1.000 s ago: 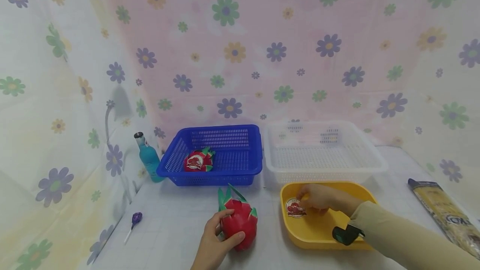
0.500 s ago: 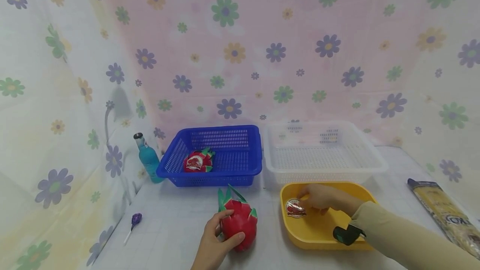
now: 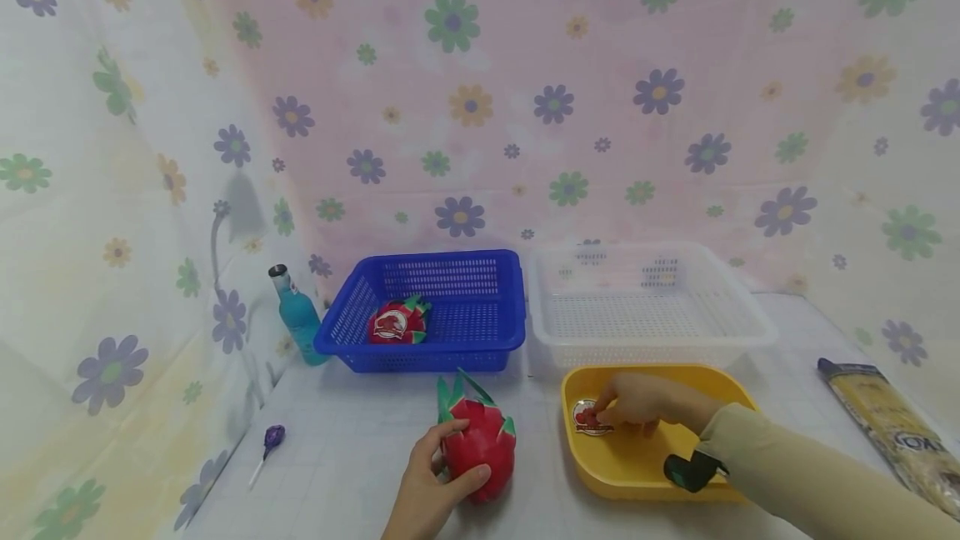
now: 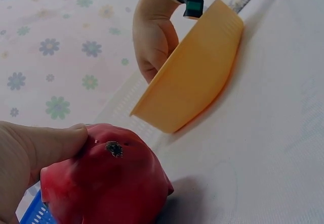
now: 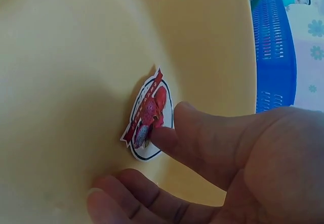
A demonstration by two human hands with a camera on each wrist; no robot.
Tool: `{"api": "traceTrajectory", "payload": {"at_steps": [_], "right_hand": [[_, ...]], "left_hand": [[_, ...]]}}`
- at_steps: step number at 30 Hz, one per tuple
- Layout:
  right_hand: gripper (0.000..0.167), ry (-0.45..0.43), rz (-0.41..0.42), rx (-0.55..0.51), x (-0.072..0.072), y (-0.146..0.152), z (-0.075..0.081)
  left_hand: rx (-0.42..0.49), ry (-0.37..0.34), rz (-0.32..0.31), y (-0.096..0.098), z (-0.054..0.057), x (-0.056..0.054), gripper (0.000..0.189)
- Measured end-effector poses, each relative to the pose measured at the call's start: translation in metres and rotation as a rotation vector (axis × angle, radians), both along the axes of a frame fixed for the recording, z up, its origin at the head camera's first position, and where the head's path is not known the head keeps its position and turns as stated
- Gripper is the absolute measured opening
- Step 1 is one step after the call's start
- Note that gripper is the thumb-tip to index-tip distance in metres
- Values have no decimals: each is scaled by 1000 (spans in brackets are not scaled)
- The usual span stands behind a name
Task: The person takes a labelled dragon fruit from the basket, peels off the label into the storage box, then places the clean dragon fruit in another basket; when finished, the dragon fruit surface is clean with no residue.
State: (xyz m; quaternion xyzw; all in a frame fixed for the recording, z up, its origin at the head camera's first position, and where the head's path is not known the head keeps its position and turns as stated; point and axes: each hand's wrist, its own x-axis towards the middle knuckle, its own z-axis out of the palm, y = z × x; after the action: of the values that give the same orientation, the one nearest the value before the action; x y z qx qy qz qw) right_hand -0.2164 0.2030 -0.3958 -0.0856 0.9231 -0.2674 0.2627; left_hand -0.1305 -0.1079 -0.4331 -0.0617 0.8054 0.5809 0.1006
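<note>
My left hand (image 3: 435, 477) grips a red dragon fruit (image 3: 483, 448) with green leaf tips on the white table, fingers on its left side and thumb across the lower front. The left wrist view shows my thumb (image 4: 55, 145) near the dark spot on its bottom end. Inside the yellow tub (image 3: 630, 488), my right hand (image 3: 637, 402) reaches down to an oval dragon fruit sticker (image 3: 588, 415) at the tub's left side. One fingertip overlaps the sticker (image 5: 149, 115) in the right wrist view, while the other fingers are loosely bent below it.
Behind stand a blue basket (image 3: 420, 348) holding another dragon fruit (image 3: 393, 322) with a similar sticker, and a white basket (image 3: 652, 348). A turquoise bottle (image 3: 300, 319) and a purple lollipop (image 3: 273, 437) are at the left. A yellow food packet (image 3: 892, 423) lies at the right.
The right hand's fingertips have shifted slightly down onto the sticker, and glare seen on it half a second ago is gone. The left hand and its dragon fruit stay in place.
</note>
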Motion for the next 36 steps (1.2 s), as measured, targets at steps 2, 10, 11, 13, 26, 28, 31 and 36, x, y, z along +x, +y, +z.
{"api": "traceTrajectory", "payload": {"at_steps": [2, 10, 11, 13, 26, 28, 31, 36], "right_hand": [[23, 4, 7, 5, -1, 0, 0], [21, 2, -6, 19, 3, -2, 1], [21, 2, -13, 20, 3, -2, 1], [21, 5, -15, 20, 5, -3, 2], [30, 4, -43, -72, -4, 7, 8], [30, 24, -59, -128, -6, 13, 11], [33, 49, -97, -212, -7, 22, 17], [41, 108, -153, -307, -5, 42, 28]], "left_hand": [[0, -2, -3, 0, 0, 0, 73], [14, 7, -30, 0, 0, 2, 69], [19, 11, -34, 0, 1, 3, 69], [24, 18, -41, 0, 1, 3, 68], [16, 37, -57, 0, 4, 6, 68], [17, 49, -67, 0, 4, 7, 68], [18, 67, -80, -2, 2, 7, 68], [20, 52, -82, -2, 1, 6, 69]]}}
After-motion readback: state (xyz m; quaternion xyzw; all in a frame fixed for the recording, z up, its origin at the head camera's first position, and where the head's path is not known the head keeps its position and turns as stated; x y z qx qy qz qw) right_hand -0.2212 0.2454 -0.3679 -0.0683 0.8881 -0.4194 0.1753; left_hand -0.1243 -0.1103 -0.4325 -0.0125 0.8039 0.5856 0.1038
